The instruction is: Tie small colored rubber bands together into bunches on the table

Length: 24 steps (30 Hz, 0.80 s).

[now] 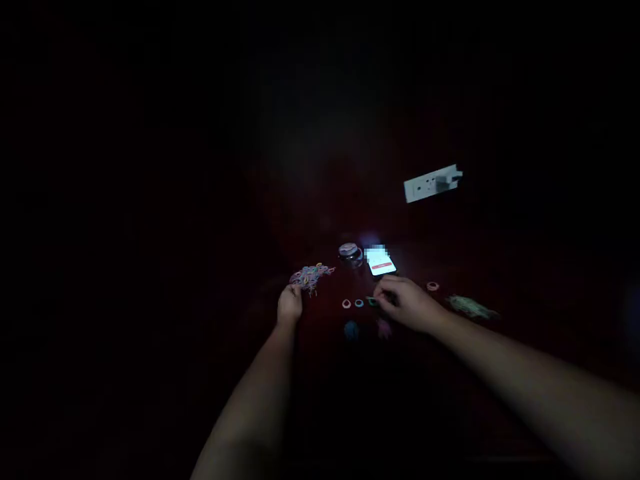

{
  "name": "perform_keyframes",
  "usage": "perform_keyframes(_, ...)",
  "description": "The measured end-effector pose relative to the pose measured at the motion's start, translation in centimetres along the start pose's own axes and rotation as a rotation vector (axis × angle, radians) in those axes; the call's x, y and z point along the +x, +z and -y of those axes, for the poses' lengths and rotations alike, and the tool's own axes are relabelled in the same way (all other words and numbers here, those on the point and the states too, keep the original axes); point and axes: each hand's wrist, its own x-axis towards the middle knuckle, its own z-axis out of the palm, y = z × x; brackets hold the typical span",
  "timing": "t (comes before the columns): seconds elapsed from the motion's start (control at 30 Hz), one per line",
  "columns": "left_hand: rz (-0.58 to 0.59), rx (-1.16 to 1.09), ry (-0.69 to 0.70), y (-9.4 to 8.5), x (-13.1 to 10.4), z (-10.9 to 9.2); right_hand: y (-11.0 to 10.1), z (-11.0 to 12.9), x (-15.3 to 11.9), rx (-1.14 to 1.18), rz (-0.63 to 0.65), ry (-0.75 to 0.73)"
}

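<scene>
My left hand (290,305) is closed at the near edge of a tangled heap of thin multicoloured bands (313,276). Whatever its fingers hold is too dark to make out. My right hand (404,303) pinches a thin pale green band, its fingertips just above a small green ring (371,302). Left of that lie a blue ring (359,303) and a pink-white ring (347,304), in a row. Closer to me are a dark blue bunch (351,330) and a dim pink bunch (385,329). Beyond my right wrist rest an orange-pink ring (433,286) and a pale green bundle (471,307).
A small round container (349,252) stands behind the rings. Beside it a phone (382,265) glows, close to my right fingers. Farther back on the right lies a white power strip (431,185) with a plug in it. Darkness hides most of the dark red surface.
</scene>
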Motion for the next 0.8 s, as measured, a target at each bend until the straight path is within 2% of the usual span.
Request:
perform_keyframes(0.27,-0.024,-0.019,-0.010,0.0,0.0,0.1,0.2,-0.3,0.0,0.046,0.008,0.000)
perform_keyframes(0.4,-0.034,-0.029,-0.011,-0.1,-0.1,0.0,0.3,-0.2,0.2,0.133,-0.007,0.052)
perform_keyframes(0.47,-0.033,-0.044,-0.006,-0.2,-0.1,-0.1,-0.4,0.0,0.7,0.204,-0.033,0.126)
perform_keyframes(0.53,-0.032,-0.067,0.002,-0.2,-0.1,-0.1,-2.2,0.0,1.4,0.295,-0.023,0.236)
perform_keyframes(0.63,-0.048,-0.114,0.014,-0.1,0.2,0.4,-6.6,-0.8,1.7,0.353,0.068,0.305)
perform_keyframes(0.73,-0.056,-0.143,0.010,0.0,0.8,1.0,-11.4,-2.7,-0.2,0.226,0.247,0.429)
perform_keyframes(0.8,-0.076,-0.151,-0.004,0.1,1.1,1.4,-13.7,-4.2,-2.4,0.152,0.352,0.524)
